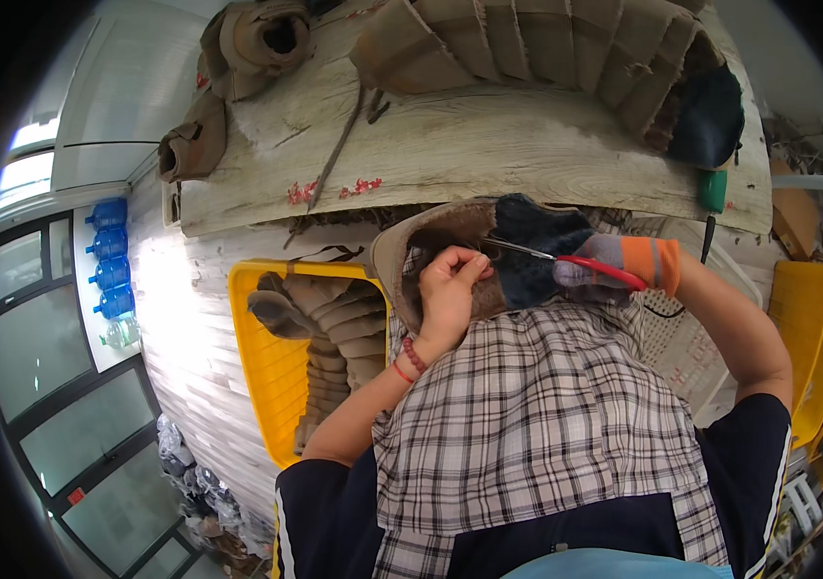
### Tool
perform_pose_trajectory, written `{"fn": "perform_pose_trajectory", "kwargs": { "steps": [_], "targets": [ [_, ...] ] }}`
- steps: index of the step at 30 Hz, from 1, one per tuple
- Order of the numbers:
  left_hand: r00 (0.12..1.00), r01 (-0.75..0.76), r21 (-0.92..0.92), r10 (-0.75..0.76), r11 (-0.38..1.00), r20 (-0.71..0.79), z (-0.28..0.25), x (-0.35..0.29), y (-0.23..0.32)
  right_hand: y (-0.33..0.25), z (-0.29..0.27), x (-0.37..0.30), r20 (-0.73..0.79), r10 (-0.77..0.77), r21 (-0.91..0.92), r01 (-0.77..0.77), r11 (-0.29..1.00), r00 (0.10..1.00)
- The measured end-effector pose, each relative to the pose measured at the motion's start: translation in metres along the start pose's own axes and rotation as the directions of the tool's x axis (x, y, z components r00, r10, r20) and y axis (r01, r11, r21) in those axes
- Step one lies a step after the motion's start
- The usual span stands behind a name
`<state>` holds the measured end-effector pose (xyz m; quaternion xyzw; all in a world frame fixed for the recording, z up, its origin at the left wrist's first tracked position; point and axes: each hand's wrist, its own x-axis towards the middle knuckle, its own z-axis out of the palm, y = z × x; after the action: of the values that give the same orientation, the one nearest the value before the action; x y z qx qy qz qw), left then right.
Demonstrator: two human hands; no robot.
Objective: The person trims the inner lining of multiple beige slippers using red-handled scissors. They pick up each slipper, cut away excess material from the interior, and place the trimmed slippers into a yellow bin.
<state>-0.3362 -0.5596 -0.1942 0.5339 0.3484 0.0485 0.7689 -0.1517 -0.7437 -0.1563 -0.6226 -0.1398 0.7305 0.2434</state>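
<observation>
A brown cloth piece point(397, 246) with a fuzzy lining and a dark blue fuzzy section point(532, 275) rests on my lap, against the table's near edge. In front of its curved opening, my left hand point(448, 294) is bare and closed, thumb and fingertips pinched together. Whatever is in that pinch is too small to make out. My right hand point(593, 275), in a grey and orange glove, grips red-handled scissors point(614, 269). Their metal blades point left across the blue section, with the tips close to my left fingertips.
Nested brown cloth pieces point(517, 43) lie along the table point(488, 154), with more at its far left. A yellow crate point(271, 386) of similar pieces stands at my left. Right of me are a pale plastic basket point(711, 318) and another yellow crate point(807, 328). A green-handled tool point(711, 190) sits at the table's right edge.
</observation>
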Motion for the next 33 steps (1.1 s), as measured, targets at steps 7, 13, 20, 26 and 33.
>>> {"fn": "perform_pose_trajectory", "kwargs": {
  "steps": [7, 13, 20, 26, 33],
  "targets": [
    [1.0, -0.022, 0.038, 0.022, 0.999, 0.007, 0.002, -0.001, 0.0, -0.004, -0.005, -0.008, 0.137, -0.148, -0.002, 0.15, 0.989, 0.979],
    [0.999, -0.043, 0.077, 0.042, 0.996, 0.012, 0.0, 0.0, -0.002, -0.021, 0.007, -0.017, -0.021, -0.06, -0.055, 0.059, 0.997, 0.998],
    [0.986, -0.168, 0.221, 0.167, 0.961, 0.023, 0.002, -0.004, -0.002, 0.016, -0.01, 0.006, 0.112, -0.264, -0.081, 0.274, 0.958, 0.958],
    [0.983, -0.183, 0.206, 0.183, 0.961, 0.023, 0.003, -0.004, -0.002, -0.019, -0.004, -0.002, 0.149, -0.131, -0.032, 0.137, 0.99, 0.98],
    [0.971, -0.235, 0.286, 0.237, 0.929, 0.03, 0.001, -0.003, -0.009, -0.038, -0.001, -0.004, 0.099, -0.032, -0.052, 0.038, 0.998, 0.995]
  ]
}}
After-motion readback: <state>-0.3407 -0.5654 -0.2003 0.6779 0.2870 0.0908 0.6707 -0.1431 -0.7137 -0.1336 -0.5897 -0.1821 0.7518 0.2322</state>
